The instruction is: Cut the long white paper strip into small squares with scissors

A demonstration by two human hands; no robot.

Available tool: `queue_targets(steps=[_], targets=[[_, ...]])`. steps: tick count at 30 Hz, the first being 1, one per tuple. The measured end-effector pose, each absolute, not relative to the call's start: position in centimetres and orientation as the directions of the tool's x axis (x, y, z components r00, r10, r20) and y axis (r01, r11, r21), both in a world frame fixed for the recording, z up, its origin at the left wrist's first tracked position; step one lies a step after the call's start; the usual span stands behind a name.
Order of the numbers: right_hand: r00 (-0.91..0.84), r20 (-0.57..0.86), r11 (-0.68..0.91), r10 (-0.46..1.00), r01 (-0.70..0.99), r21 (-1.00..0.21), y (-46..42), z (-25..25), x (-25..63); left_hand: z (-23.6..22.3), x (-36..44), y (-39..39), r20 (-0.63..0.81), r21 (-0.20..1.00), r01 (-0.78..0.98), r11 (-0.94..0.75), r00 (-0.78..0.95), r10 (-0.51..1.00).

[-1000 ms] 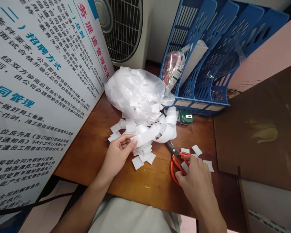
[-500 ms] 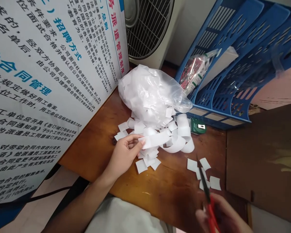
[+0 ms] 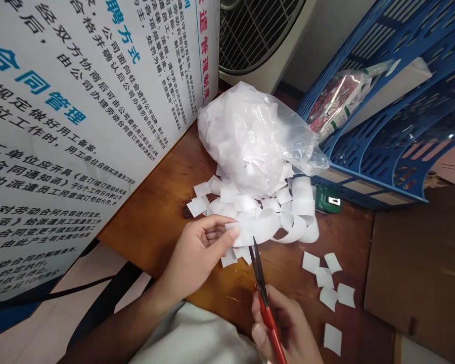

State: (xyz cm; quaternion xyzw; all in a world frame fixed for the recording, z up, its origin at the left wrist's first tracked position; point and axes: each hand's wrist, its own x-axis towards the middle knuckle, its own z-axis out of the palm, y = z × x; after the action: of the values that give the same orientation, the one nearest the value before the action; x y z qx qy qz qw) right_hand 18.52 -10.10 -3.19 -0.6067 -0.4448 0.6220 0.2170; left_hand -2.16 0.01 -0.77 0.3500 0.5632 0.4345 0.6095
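Between thumb and fingers, my left hand pinches the end of a white strip that curls away to the right in loops. My right hand grips red-handled scissors. Their dark blades point up, slightly parted, with the tips just below the strip near my left hand. Behind and under the strip lies a pile of small white cut squares. A clear plastic bag full of white pieces stands behind the pile. More loose squares lie on the table to the right.
A green tape measure sits beside the strip's loops on the wooden table. Blue file racks hold a bag of red items at the right. A printed board borders the left, a fan the back, a brown box the right.
The scissors have moved left and up from the right side to the strip. The view has shifted slightly. My left hand keeps its pinch on the strip.
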Motion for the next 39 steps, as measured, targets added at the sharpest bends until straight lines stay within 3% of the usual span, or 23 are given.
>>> queue_targets(steps=[39], targets=[[-0.369, -0.656, -0.701, 0.658, 0.019, -0.713, -7.0, -3.1, 17.2, -1.2, -1.9, -1.0, -0.334, 0.941, -0.066, 0.332, -0.021, 0.942]])
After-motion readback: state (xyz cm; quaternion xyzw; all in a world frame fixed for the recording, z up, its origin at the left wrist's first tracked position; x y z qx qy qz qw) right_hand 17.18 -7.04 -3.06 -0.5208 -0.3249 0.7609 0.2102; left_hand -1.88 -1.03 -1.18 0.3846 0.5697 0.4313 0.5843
